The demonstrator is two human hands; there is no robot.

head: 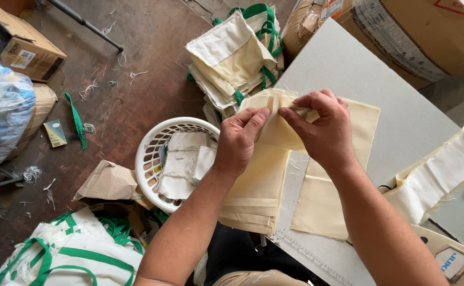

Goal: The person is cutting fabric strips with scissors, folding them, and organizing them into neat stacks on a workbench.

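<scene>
Both hands are pinching the far edge of a cream cloth piece (274, 132) over the counter's (380, 90) left edge; left hand (241, 139) and right hand (322, 130) cover the fold itself; the white basket (152, 153) is partly hidden behind the left wrist.

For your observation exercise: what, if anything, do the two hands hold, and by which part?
Both the left hand and the right hand pinch the cream fabric piece at its folded top edge, thumbs and fingertips close together.
</scene>
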